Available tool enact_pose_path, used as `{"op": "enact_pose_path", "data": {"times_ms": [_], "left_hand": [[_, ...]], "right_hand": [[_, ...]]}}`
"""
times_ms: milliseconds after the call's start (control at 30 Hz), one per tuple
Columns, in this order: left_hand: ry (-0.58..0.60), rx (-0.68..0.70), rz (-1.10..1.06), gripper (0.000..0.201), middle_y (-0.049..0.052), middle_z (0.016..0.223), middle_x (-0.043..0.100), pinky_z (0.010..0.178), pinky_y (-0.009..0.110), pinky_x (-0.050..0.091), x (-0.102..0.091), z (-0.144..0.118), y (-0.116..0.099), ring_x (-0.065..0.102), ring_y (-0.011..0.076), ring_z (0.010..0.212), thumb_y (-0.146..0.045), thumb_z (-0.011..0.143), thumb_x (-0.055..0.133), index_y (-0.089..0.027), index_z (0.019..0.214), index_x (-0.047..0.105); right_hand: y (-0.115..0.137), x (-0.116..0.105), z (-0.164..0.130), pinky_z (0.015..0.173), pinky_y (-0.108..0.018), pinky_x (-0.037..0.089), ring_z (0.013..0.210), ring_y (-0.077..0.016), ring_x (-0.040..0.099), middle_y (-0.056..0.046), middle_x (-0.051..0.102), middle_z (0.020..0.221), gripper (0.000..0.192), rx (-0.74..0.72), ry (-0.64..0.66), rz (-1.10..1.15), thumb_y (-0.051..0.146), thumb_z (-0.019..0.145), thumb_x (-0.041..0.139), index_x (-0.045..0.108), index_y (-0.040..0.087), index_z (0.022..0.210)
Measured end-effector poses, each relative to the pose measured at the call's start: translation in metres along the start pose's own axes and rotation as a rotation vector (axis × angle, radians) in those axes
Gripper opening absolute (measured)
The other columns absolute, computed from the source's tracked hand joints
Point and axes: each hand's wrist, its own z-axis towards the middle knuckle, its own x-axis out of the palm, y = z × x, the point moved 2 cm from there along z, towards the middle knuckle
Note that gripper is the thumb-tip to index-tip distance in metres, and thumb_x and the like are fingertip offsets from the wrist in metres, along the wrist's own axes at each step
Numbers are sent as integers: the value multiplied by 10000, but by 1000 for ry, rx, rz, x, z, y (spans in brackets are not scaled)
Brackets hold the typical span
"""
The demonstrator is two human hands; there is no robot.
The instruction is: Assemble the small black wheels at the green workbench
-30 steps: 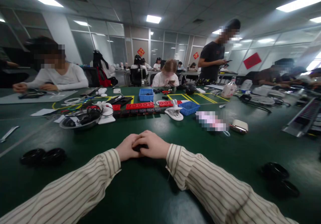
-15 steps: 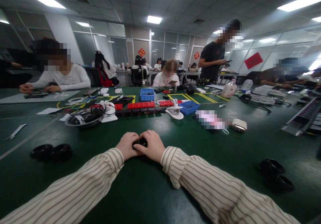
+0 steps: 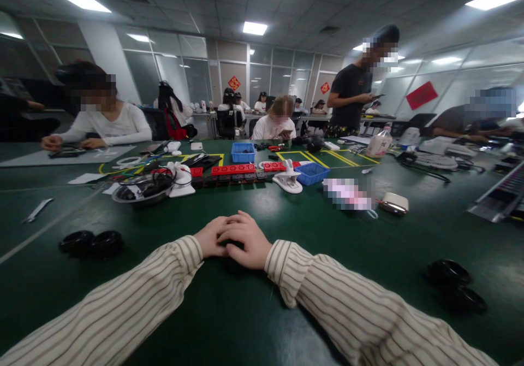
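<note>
Here, I see both hands clasped over a small black round object [image 3: 230, 242] on the dark green surface [image 3: 229, 311].
My left hand [image 3: 210, 238] and right hand [image 3: 245, 240] meet, fingers curled around the mostly hidden object; pairs of black rings [image 3: 90, 243] lie well apart at either side.

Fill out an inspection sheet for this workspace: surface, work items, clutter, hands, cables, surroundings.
Surface: dark green table, yellow tape lines farther back.
Work items: small black object, mostly hidden under both hands.
Clutter: black rings left and right; blue bins; red strips; metal bowl.
Hands: left hand and right hand closed together over the object.
Cables: black cable far right.
Surroundings: seated co-workers, one person standing, glass partitions.
</note>
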Motion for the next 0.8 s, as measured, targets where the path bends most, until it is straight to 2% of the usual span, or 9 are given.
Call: {"op": "enact_pose_path", "data": {"times_ms": [67,133,233,333,400,433,600,700,800], "left_hand": [[-11,-8,57,598,87,1141,528,988,424,342,0,-1,-7,460,294,1099,-361,532,738,-177,1069,552],[-52,-72,104,651,90,1122,526,960,433,359,-1,-2,-15,474,292,1066,-393,524,744,-174,1094,517],[-84,-190,186,558,79,1004,551,900,440,386,-2,-2,-26,514,279,963,-410,551,724,-167,1013,525],[-69,-251,232,434,69,932,563,957,493,310,-3,-1,-32,526,266,937,-407,594,695,-166,923,546],[-64,-251,217,414,68,924,574,999,518,246,-4,0,-33,531,263,950,-387,601,689,-162,922,553],[-63,-236,192,409,65,912,582,998,507,257,-5,0,-33,537,259,942,-371,599,688,-162,926,557],[-46,-98,-36,338,35,884,596,832,333,444,-7,2,-30,557,225,875,-241,569,655,-170,891,581],[-32,-88,-93,294,29,894,589,843,337,447,-5,2,-25,549,233,901,-202,552,642,-165,839,590],[-35,-74,-105,383,56,969,565,882,369,430,-1,0,-21,530,251,951,-217,548,663,-154,917,588]], "right_hand": [[-1,-1,-1,998,-341,244,1034,-165,441,-16,574,1012,231,50,-80,-62,198,719,620,573,166,943],[-6,0,-2,898,-319,318,965,-173,444,-47,542,985,305,168,-120,-121,304,730,648,543,142,966],[-15,3,-2,791,-294,339,873,-169,443,-40,510,902,350,333,-116,-171,410,729,656,527,141,913],[-20,5,-1,759,-278,333,832,-156,442,-22,501,843,327,368,-88,-168,425,729,663,537,146,846],[-21,5,0,760,-272,336,828,-151,444,-16,508,824,299,346,-85,-145,399,722,677,552,146,822],[-21,5,0,762,-268,341,828,-149,446,-16,512,819,280,329,-88,-130,377,718,682,559,146,816],[-18,3,1,801,-261,371,843,-145,478,-12,550,819,101,165,-46,-23,153,704,600,577,150,802],[-12,2,1,862,-275,366,888,-148,500,-5,577,833,176,44,13,41,76,660,507,572,159,800],[-7,1,0,913,-288,342,947,-157,492,-9,584,865,213,-29,19,60,86,647,497,565,161,835]]}}
